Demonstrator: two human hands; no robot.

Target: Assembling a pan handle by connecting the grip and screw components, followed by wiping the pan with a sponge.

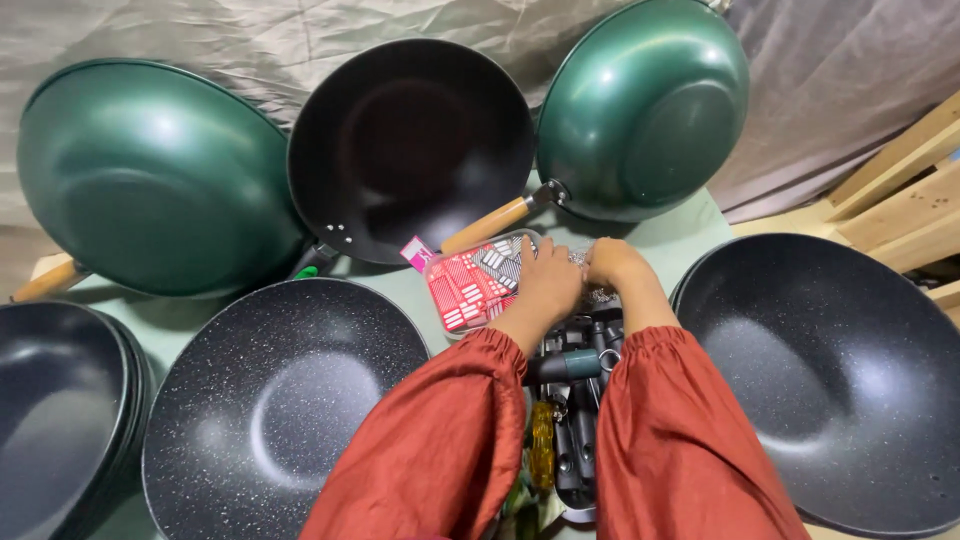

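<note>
Head view: both hands (580, 275) on red packet (470, 285), long axis left-right.

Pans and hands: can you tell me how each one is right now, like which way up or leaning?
Left green wok: leaning on the cloth, underside showing.
Middle black wok: leaning, inside showing, empty.
Right green wok: leaning, underside showing.
Speckled wok: flat, open side up, empty.
Right black wok: flat, empty.
Stacked pans: nested.
Left hand: resting on the red packet.
Right hand: touching something hidden underneath.
</note>
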